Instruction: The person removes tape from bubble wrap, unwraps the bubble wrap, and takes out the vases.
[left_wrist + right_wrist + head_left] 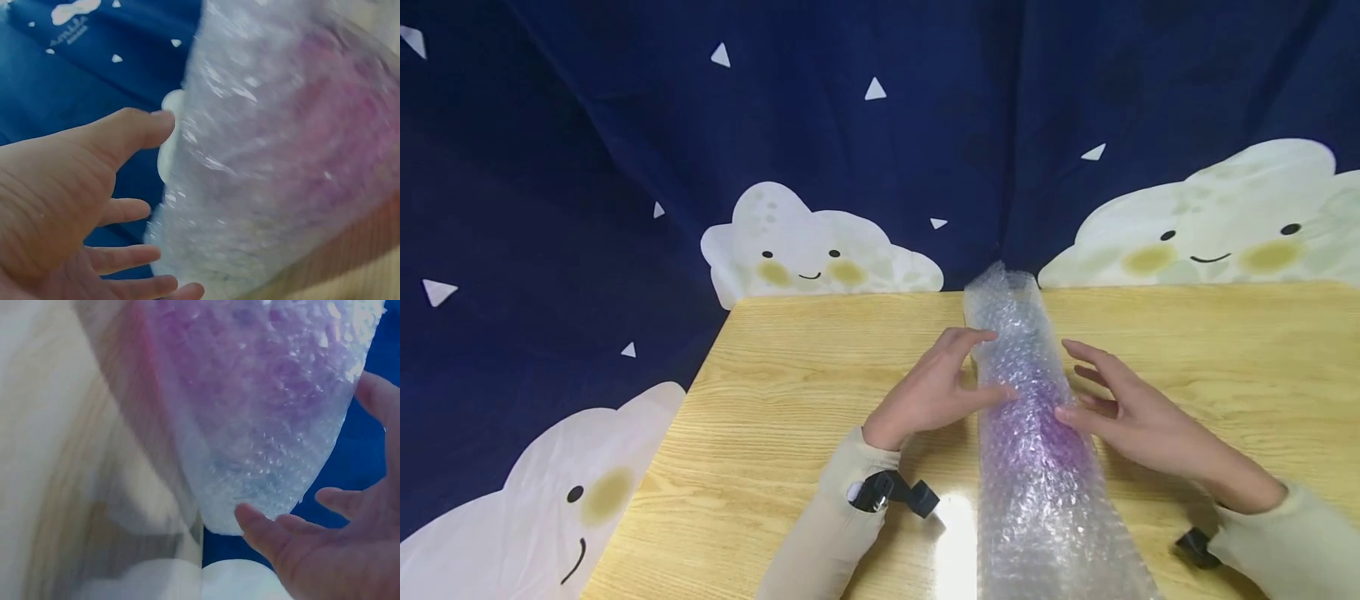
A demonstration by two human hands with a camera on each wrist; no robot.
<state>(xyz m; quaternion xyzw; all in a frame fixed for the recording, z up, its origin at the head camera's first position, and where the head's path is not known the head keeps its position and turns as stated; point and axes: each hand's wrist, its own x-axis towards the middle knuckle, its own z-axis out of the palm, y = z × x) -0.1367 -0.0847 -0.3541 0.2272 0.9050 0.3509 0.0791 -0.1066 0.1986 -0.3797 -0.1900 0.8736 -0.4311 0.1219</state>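
Observation:
A long strip of bubble wrap lies on the table, folded around something purple whose kind the layers hide. My left hand is at the wrap's left side, its thumb and index finger reaching over the edge. In the left wrist view the fingers of that left hand are spread and relaxed beside the clear plastic. On the opposite side my right hand has its thumb at the wrap's right edge and its other fingers loosely extended. The right wrist view shows this right hand with parted fingers alongside the wrap.
The wooden table ends at a dark blue curtain with white clouds and triangles, behind and to the left. The far end of the wrap reaches the table's back edge. A small black camera is strapped to the left wrist.

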